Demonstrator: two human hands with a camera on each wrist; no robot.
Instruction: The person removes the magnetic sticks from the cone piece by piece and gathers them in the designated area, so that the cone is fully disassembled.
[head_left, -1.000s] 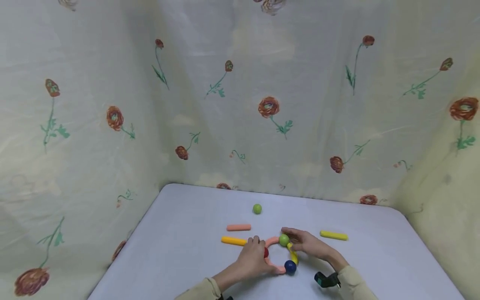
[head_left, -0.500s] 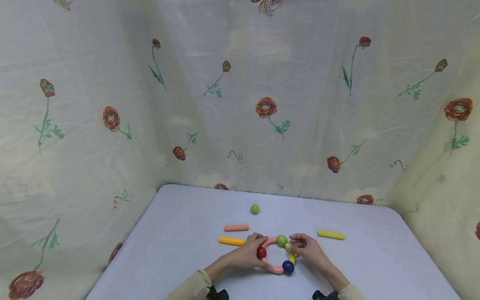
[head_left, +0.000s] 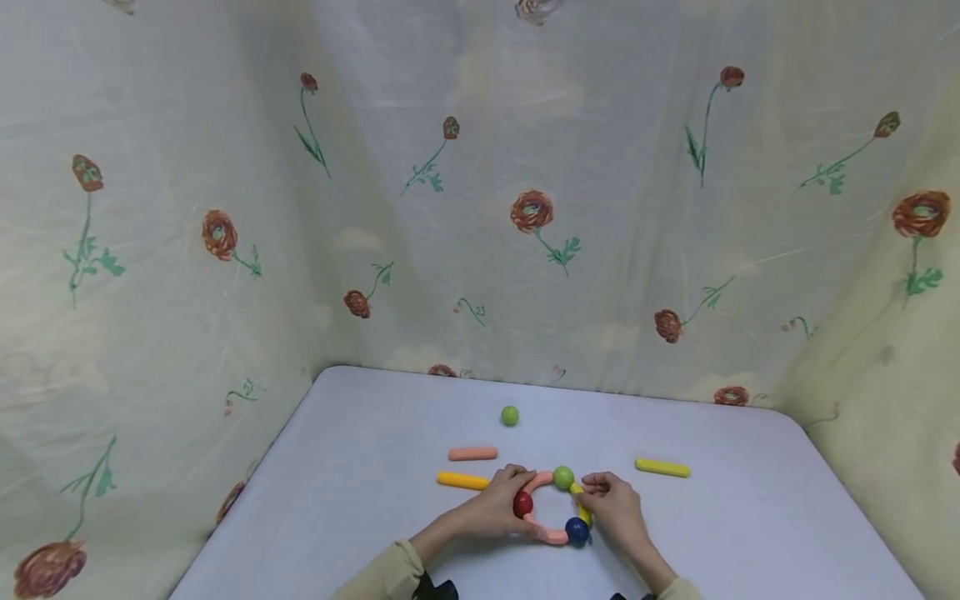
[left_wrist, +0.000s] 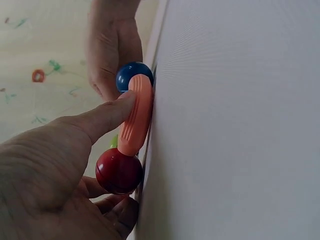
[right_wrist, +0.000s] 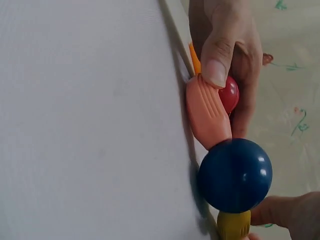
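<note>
Holds a ball-and-rod ring (head_left: 551,537) at the tabletop (head_left: 390,433) from both sides.
Clamps left hand (head_left: 495,507) around the red ball (head_left: 523,504), thumb (left_wrist: 107,114) on a curved pink rod (left_wrist: 136,117); pinches the curved yellow rod (right_wrist: 234,226), between green ball (head_left: 563,477) and blue ball (right_wrist: 236,175), with right hand (head_left: 617,506). Shows an orange rod (head_left: 461,481) beside left hand, loose green ball (head_left: 510,415) farther out.

The place can be described as a small screened corner, arranged like a recording booth. Pale sheets (head_left: 420,50), on which red flowers with green stems are printed, are hung at the back and on both sides. Between them, a white table (head_left: 337,467) with rounded corners is enclosed. Black devices (head_left: 436,589) are worn near the wrists, and by this a recording set-up is suggested. Whether home or laboratory, it cannot be told.
</note>
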